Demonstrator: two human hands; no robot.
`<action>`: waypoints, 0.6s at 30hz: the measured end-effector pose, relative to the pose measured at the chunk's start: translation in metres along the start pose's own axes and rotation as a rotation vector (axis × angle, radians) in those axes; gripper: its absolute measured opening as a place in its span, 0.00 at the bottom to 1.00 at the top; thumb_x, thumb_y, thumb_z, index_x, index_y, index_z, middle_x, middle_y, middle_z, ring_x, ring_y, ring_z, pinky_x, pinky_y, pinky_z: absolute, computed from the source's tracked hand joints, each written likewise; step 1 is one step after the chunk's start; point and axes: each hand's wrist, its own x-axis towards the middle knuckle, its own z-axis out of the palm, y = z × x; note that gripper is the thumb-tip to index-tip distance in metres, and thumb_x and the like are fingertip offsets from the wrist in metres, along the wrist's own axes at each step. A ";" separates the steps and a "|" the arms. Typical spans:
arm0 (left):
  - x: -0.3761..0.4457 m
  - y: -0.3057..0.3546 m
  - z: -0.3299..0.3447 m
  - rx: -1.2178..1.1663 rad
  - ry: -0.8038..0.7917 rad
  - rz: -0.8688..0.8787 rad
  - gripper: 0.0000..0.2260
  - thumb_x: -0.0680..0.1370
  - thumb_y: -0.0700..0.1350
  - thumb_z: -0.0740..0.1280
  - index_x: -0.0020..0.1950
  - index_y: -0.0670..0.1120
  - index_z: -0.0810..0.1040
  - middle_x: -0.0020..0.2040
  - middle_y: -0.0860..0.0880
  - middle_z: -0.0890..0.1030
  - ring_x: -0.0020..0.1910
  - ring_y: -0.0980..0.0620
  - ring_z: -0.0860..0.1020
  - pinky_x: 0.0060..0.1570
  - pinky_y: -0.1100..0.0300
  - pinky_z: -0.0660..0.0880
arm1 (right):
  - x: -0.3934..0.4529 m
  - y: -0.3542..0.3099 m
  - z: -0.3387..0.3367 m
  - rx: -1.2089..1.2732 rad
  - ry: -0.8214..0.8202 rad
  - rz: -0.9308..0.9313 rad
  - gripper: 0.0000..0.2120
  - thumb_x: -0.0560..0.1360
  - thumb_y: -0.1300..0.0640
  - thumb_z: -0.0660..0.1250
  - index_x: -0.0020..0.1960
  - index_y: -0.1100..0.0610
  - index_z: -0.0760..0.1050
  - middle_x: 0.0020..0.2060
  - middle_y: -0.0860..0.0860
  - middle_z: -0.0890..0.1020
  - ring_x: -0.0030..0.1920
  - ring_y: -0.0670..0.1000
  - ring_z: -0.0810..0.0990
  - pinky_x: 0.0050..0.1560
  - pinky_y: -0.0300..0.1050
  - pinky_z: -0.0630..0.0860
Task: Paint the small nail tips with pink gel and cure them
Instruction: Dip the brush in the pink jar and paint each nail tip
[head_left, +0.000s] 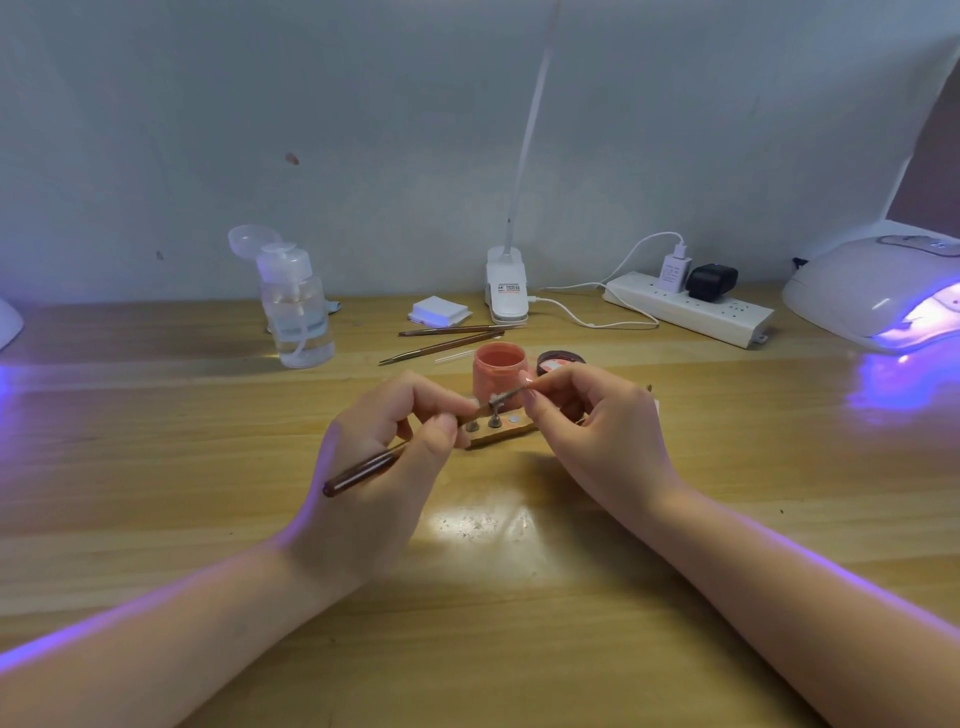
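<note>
My left hand (384, 441) grips a dark-handled brush (363, 470), whose tip reaches up and right to a small nail tip (529, 383). My right hand (592, 421) pinches that nail tip on its small stand between thumb and fingers. Below the hands a wooden holder (501, 435) carries small metal stands. An open pot of pink gel (500, 375) stands just behind, with its dark lid (560, 361) to the right. A white curing lamp (878, 296) glows violet at the far right.
A clear pump bottle (298, 306) stands at the back left. Two spare brushes (452, 338), white pads (439, 310), a clip lamp base (506, 291) and a power strip (685, 309) with plugs and cables line the back of the wooden table (156, 467).
</note>
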 end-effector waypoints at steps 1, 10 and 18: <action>0.001 0.000 0.001 -0.017 0.017 -0.008 0.09 0.75 0.50 0.62 0.48 0.49 0.80 0.40 0.51 0.82 0.42 0.56 0.79 0.43 0.66 0.72 | 0.000 0.000 0.000 0.006 -0.002 0.000 0.02 0.73 0.60 0.72 0.43 0.57 0.82 0.29 0.45 0.78 0.29 0.43 0.71 0.32 0.35 0.67; 0.001 0.000 0.001 -0.101 0.017 -0.049 0.07 0.75 0.41 0.62 0.46 0.45 0.80 0.38 0.50 0.82 0.40 0.58 0.79 0.42 0.70 0.72 | 0.000 0.000 0.000 0.035 -0.024 0.000 0.02 0.74 0.60 0.71 0.44 0.58 0.83 0.31 0.49 0.79 0.30 0.45 0.72 0.33 0.42 0.70; 0.001 0.000 0.002 -0.065 0.004 -0.056 0.07 0.76 0.43 0.62 0.47 0.46 0.80 0.39 0.50 0.82 0.41 0.57 0.79 0.43 0.69 0.72 | -0.001 0.000 -0.002 0.041 -0.038 -0.007 0.02 0.74 0.60 0.71 0.46 0.58 0.83 0.32 0.51 0.81 0.31 0.50 0.74 0.33 0.45 0.72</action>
